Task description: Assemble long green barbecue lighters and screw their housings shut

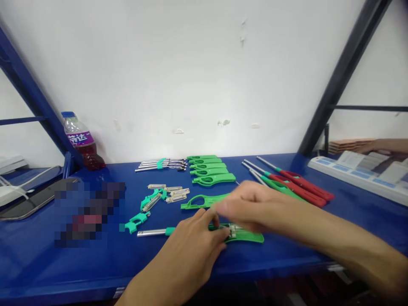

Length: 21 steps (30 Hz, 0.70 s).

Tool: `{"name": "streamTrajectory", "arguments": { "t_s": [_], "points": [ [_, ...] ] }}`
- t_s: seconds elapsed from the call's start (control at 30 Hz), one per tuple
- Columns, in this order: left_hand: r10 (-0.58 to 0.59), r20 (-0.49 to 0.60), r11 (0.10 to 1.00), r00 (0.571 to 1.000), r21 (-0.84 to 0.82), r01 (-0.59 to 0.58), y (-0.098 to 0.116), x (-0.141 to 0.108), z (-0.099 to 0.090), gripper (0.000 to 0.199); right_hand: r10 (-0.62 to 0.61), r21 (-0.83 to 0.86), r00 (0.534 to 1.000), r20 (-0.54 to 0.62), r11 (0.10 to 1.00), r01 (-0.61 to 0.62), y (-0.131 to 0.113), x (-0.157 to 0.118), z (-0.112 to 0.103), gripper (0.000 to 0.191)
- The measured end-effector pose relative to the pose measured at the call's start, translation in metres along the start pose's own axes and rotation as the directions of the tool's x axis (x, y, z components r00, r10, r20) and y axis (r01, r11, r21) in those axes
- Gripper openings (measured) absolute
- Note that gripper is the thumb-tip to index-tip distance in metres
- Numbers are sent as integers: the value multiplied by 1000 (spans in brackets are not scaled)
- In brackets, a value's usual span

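An opened long-neck lighter point(247, 235) lies on the blue table, its green half-shell facing up with small clear and metal parts inside. Its silver tube point(151, 233) points left. My left hand point(194, 244) is closed over the lighter's middle, thumb and fingers pressing at the parts in the shell. Just above it, my right hand point(248, 206) is blurred, with its fingers curled in; anything between them is hidden. Behind both hands lies an empty green half-shell point(194, 202). Teal trigger pieces point(137, 222) and clear fuel tanks point(177, 196) are spread to the left.
Several green half-shells point(213, 178) and silver tubes with wires point(159, 164) lie by the wall. Red and green lighters point(296, 187) are at right, near a white power strip point(357, 174). A bottle point(83, 142) and phone point(41, 197) are at left.
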<state>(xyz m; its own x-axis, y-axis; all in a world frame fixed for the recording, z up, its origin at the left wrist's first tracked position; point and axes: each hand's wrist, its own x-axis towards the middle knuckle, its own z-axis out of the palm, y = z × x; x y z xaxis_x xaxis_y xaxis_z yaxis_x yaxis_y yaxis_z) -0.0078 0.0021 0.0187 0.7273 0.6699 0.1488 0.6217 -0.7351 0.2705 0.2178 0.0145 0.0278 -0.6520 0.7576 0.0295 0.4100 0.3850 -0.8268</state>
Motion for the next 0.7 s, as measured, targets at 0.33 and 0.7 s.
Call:
{"name": "streamTrajectory", "arguments": {
  "t_s": [0.33, 0.7],
  "points": [
    [-68, 147, 994, 987, 91, 54, 9, 4, -6, 26, -1, -815, 986, -166, 563, -137, 9, 34, -31, 32],
    [-90, -122, 978, 989, 177, 110, -40, -14, -26, 45, 17, -879, 999, -30, 476, -34, 5, 32, -29, 23]
  ]
}}
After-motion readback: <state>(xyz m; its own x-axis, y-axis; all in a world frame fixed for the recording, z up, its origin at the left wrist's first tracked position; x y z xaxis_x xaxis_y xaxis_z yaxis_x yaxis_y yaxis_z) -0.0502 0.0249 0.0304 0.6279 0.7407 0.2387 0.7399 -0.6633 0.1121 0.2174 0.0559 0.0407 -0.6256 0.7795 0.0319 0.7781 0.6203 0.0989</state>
